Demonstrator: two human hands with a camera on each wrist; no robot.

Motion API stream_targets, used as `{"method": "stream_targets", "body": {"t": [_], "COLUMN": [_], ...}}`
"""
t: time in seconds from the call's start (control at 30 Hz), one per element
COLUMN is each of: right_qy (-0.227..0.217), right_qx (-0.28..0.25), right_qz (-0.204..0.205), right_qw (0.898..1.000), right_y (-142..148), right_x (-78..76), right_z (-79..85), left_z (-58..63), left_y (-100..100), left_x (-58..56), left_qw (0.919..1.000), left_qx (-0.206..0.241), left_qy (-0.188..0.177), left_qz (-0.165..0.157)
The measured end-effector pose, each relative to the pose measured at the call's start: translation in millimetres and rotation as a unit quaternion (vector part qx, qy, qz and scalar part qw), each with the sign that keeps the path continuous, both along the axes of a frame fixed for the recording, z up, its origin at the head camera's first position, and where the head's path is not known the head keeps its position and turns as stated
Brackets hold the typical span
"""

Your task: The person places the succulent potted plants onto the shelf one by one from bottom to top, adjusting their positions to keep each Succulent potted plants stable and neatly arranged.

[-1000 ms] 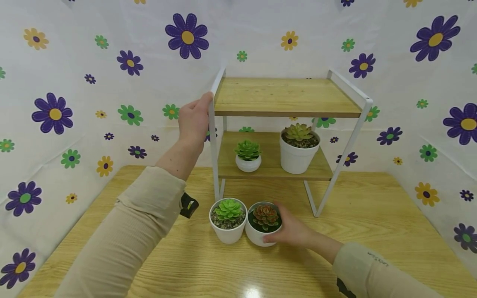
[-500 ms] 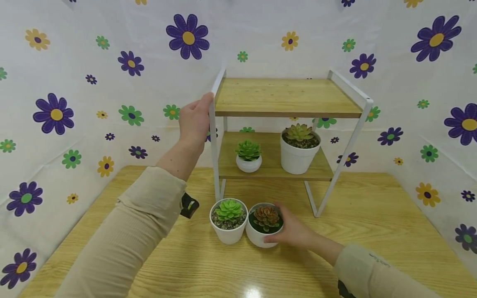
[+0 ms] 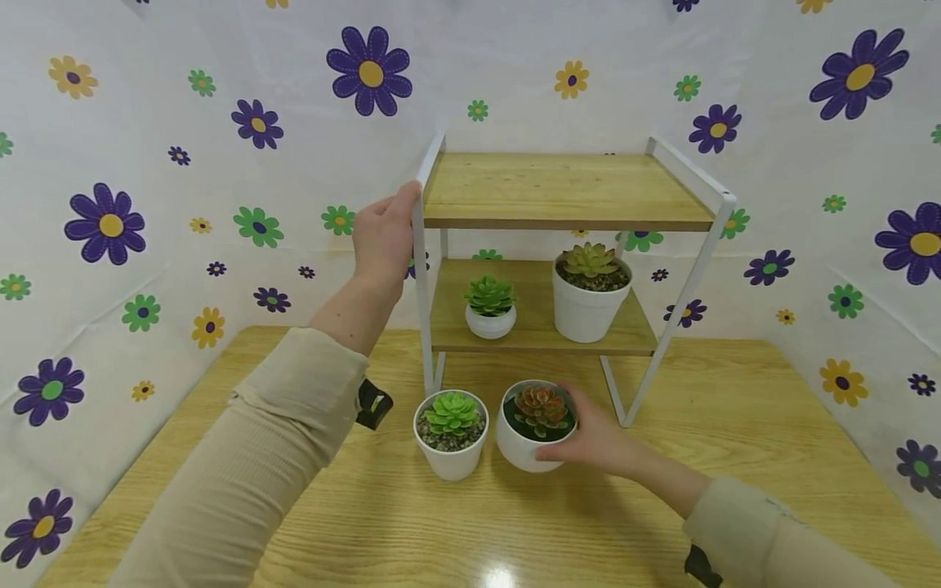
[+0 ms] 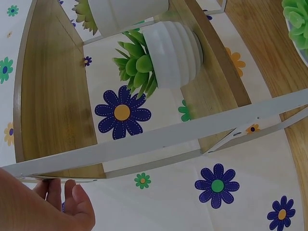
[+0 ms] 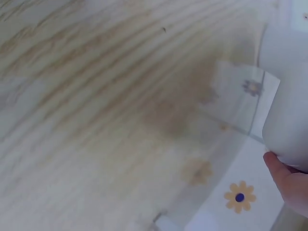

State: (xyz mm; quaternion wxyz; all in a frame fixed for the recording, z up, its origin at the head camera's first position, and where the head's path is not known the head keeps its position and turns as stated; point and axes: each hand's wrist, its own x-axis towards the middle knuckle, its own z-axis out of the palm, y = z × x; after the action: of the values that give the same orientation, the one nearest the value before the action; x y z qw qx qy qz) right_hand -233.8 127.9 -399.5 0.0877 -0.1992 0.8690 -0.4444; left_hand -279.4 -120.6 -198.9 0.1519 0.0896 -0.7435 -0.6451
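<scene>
My left hand (image 3: 384,245) grips the upper left front corner of the white-framed two-tier shelf (image 3: 566,192). In the left wrist view its fingers (image 4: 79,202) curl at the frame's edge. My right hand (image 3: 597,441) holds a round white pot (image 3: 520,451) with a reddish-brown succulent (image 3: 542,411), thumb in front and fingers around its right side. That pot is off the table, slightly tilted, just in front of the shelf. To its left, apart from it, stands a white pot (image 3: 452,464) with a bright green succulent. In the right wrist view only part of the held pot (image 5: 291,110) shows.
A small white pot (image 3: 490,325) with a green succulent and a larger white pot (image 3: 586,314) with a yellowish succulent stand on the lower shelf board (image 3: 537,331). The wooden table (image 3: 353,523) lies below. A flowered cloth (image 3: 500,49) hangs behind and at both sides.
My right hand has lifted the pot with the reddish succulent and moved it slightly right and away, parting it from the bright green one's pot. My left hand stays put.
</scene>
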Motion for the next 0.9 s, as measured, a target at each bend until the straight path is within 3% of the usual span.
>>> {"method": "stream_targets", "body": {"t": [0.57, 0.9], "right_qy": [-0.003, 0.008], "right_qx": [0.006, -0.010], "right_qz": [0.033, 0.051], "right_qw": [0.999, 0.999], "right_y": [29.7, 28.9], "right_x": [8.1, 16.4], "right_z": [47.4, 60.7], "left_z": [0.4, 0.4], "left_y": [0.5, 1.5], "left_x": [-0.5, 0.0], "left_qw": [0.9999, 0.9999], "left_qx": [0.009, 0.011], "left_qy": [-0.004, -0.004], "left_qz": [0.006, 0.002]}}
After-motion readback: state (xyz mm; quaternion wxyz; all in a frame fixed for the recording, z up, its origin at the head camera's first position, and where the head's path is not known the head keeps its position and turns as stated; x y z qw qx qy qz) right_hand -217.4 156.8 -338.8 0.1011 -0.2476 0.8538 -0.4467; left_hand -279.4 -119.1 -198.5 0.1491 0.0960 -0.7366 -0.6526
